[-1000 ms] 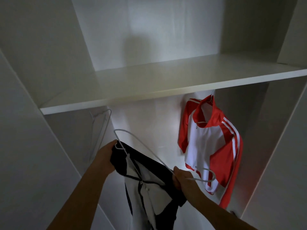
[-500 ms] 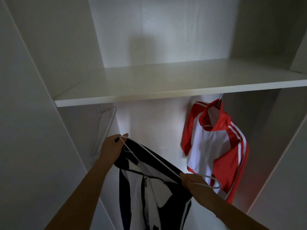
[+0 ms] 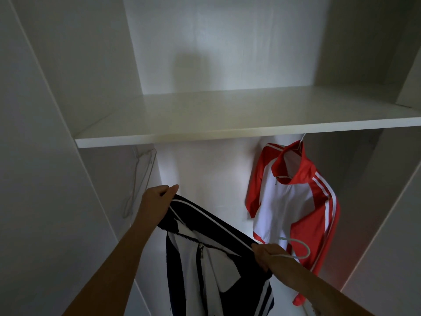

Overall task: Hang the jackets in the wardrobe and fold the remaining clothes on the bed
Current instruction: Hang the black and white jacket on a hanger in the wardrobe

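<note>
Far left: bare wardrobe side panel (image 3: 45, 179), cut off by the frame edge. Just inside it, below the shelf (image 3: 227, 137), a thin empty wire hanger (image 3: 142, 176), faint in the dim light, with its top lost behind the shelf's front lip.

Next, the left hand (image 3: 156, 202), fingers curled round the raised shoulder of the navy and white jacket (image 3: 211, 226), thumb pointing forward on top. Jacket slung between both hands under the shelf, mid-wardrobe, zip partly open, lower part cut off at the bottom edge. Hard to tell hanger arm from white stripe along the shoulder.

Then the right hand (image 3: 270, 255), clamped on the neck of the white hanger (image 3: 308, 249) at the jacket's other shoulder. Only the hook plainly showing, poking out rightward, with the fingertips hidden underneath.

Further right, a red and white jacket (image 3: 293, 201) hung under the shelf, its hanging point hidden.

Open room above the hands, between wire hanger and red jacket. Right wall slanting off-frame.
</note>
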The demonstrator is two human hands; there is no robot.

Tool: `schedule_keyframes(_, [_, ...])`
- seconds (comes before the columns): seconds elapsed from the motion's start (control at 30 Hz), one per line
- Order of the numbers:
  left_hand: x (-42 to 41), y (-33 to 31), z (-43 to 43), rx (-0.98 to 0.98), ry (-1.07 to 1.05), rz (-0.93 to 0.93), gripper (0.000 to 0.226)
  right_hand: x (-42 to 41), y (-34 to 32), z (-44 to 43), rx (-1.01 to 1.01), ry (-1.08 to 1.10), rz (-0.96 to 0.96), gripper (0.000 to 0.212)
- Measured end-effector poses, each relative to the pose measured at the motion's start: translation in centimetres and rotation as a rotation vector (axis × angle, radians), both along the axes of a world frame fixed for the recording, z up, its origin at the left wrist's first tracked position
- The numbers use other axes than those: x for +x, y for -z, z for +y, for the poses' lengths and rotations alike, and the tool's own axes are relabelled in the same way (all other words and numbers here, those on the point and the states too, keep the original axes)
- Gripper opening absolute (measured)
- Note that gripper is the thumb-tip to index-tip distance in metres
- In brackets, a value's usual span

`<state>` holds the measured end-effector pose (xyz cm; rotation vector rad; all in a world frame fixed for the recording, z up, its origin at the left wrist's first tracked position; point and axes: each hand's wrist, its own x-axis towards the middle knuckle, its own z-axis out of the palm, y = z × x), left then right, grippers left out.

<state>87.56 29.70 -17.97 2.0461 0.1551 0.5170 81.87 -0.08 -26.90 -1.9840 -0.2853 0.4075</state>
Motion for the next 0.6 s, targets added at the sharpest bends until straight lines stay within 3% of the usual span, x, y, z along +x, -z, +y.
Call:
schedule_keyframes(0.1, [-0.2,-0.2,-0.5,0.357,-0.02,-0.269,0.051,1.9,-2.4,-0.5,0.101,0.061,-0.064,0.037])
schedule_keyframes(0.2, [-0.5,-0.5,-0.7,0.655,0.06,-0.348,0.048,1.1,-2.2,-0.3,0.054,0.063,-0.132,0.021])
schedule_keyframes(0.37, [-0.8,0.1,-2.2,0.931,0.225,-0.415,0.039,2.4,-3.9,1.0,-0.224,-0.034,-0.256,0.023])
schedule_keyframes(0.43, [-0.9,0.6,-4.4,0.894,0.296,-0.397,0.041,2.9,-3.8,2.4,-0.36,-0.066,-0.323,0.019])
schedule_keyframes(0.6, [0.0,0.1,-8.1,0.331,0.304,-0.22,0.05,5.8,-4.2,5.0,-0.491,-0.029,-0.205,0.026])
